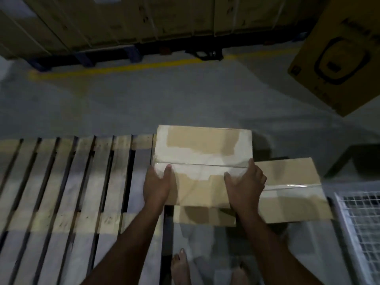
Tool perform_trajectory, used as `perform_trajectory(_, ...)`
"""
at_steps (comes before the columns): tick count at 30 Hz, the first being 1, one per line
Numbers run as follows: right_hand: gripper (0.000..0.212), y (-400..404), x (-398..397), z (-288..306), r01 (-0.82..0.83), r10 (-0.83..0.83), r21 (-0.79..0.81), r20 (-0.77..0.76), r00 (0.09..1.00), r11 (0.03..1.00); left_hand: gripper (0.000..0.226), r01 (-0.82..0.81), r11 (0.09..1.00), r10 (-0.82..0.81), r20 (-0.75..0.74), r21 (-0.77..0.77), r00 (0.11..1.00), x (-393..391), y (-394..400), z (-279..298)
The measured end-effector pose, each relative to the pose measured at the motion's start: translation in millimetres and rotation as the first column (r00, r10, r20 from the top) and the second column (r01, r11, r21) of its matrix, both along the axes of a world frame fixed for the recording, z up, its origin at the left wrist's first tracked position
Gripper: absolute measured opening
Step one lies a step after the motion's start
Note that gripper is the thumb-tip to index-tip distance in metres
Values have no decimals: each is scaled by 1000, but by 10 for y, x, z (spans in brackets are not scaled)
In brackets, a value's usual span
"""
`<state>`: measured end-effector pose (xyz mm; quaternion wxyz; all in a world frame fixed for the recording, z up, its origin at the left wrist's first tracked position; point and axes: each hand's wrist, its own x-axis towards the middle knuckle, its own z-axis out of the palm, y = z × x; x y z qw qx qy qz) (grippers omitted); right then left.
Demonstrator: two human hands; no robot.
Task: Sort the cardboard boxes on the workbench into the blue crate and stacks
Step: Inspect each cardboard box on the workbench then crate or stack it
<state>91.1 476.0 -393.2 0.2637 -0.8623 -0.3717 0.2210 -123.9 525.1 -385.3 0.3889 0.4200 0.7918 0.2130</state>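
A taped brown cardboard box [202, 149] with torn white patches on its top is held in the middle of the view, at the right end of a wooden pallet [61, 182]. My left hand [157, 185] grips its near left corner and my right hand [245, 184] grips its near right side. A second taped cardboard box [292, 190] lies lower, just to the right, and a third box [203, 215] shows partly under the held one. No blue crate is in view.
A white wire-mesh cage [362, 229] stands at the lower right. A large yellow printed carton [341, 52] hangs in at the upper right. Big strapped cartons on blue pallets [131, 19] line the far side beyond a yellow floor line. Bare feet [181, 266] show below.
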Motion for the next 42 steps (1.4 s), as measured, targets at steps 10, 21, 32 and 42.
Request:
perform_trajectory(10,96,-520,498,2360,205,-244,310,93,965,928,76,146,940,-133,-65,308,989,704,-424,2493)
perform_trajectory(21,95,-1185,1226,3975,262,-381,494,155,911,829,50,322,798,-343,-56,510,938,1388,-769,4018)
perform_trajectory(32,89,-2232,1040,4523,531,-708,532,200,678,660,35,524,597,-673,24,608,739,1693,-1090,4584)
perform_trajectory(42,81,-3469,759,4752,704,-908,579,188,375,411,47,698,351,-899,16,624,437,2141,-1872,4737)
